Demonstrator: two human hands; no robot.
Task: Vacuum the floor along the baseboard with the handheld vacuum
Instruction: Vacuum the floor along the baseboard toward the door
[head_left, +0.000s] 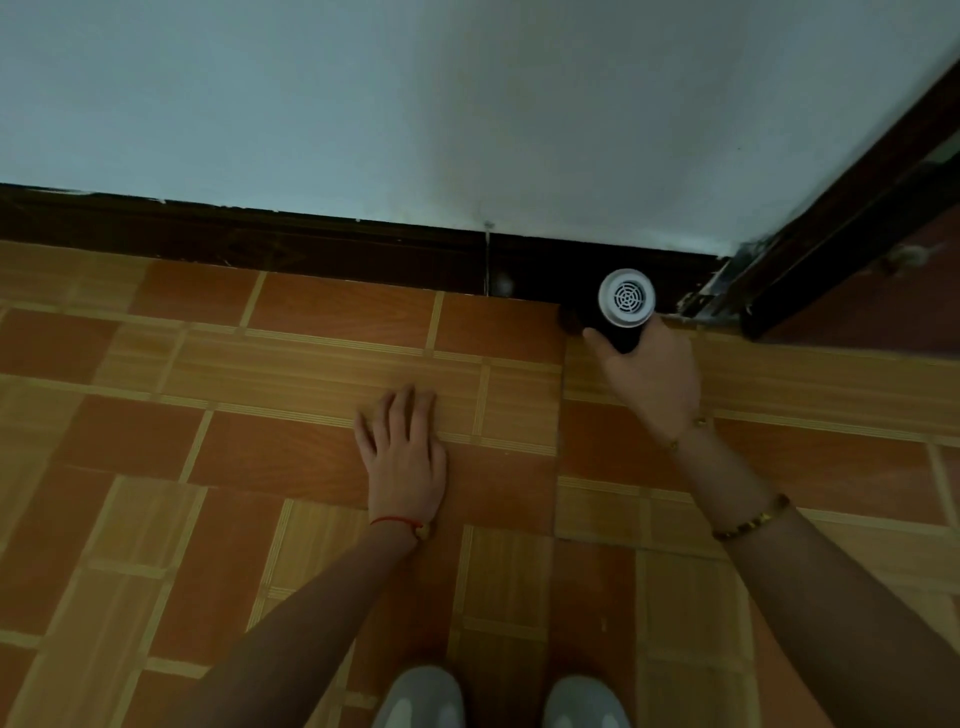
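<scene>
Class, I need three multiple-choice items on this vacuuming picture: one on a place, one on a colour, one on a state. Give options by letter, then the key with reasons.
1. Where is the handheld vacuum with the round white grille?
A. against the dark brown baseboard near the door frame
B. on the mid-floor tiles
C. beside the shoes

2. What colour is the cord bracelet on the left wrist?
A. blue
B. red
C. green

3. How is the left hand?
A. clenched in a fist
B. holding a cloth
C. flat on the orange patterned floor tiles

Key: 1 A, its front end meets the baseboard near the corner, held by the right hand; 2 B, a thin red cord shows; 3 C, fingers lie straight on the tile.
</scene>
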